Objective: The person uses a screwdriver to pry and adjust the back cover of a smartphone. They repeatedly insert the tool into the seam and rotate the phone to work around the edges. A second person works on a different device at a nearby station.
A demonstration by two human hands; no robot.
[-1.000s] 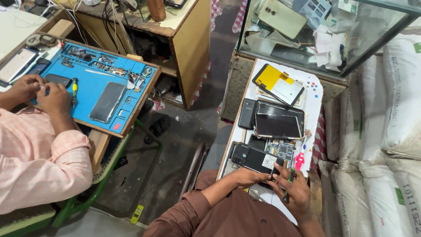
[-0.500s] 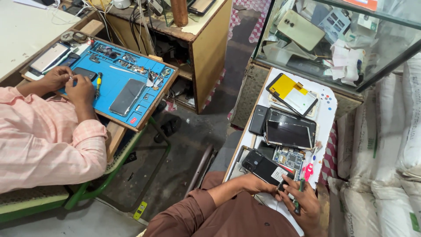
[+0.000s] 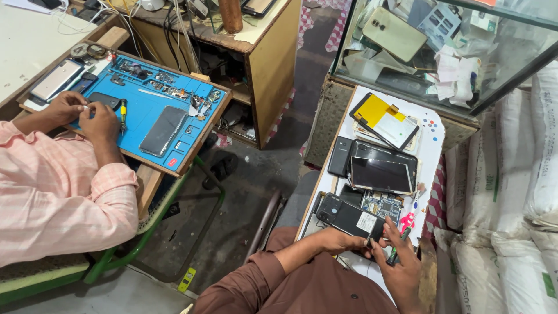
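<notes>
My left hand [image 3: 340,239] grips the near end of a black opened phone [image 3: 347,214] lying on the white table [image 3: 433,152]. My right hand [image 3: 402,268] is shut on a green-handled screwdriver [image 3: 397,248], its tip close to the phone's near right corner. Just past the phone a bare circuit board [image 3: 382,205] lies exposed. Both my sleeves are brown.
Beyond the board lie a dark tablet screen [image 3: 381,174], a black phone [image 3: 340,156] and a yellow-backed display panel [image 3: 383,120]. A glass case [image 3: 442,46] stands behind. At left, a co-worker in a pink shirt [image 3: 58,192] works with both hands on a blue mat [image 3: 168,110]. White sacks [image 3: 511,174] line the right.
My view has shifted so everything sits further right and lower. My hands stay on the black phone, the right one nudging closer to its corner. The co-worker's hands remain on the mat.
</notes>
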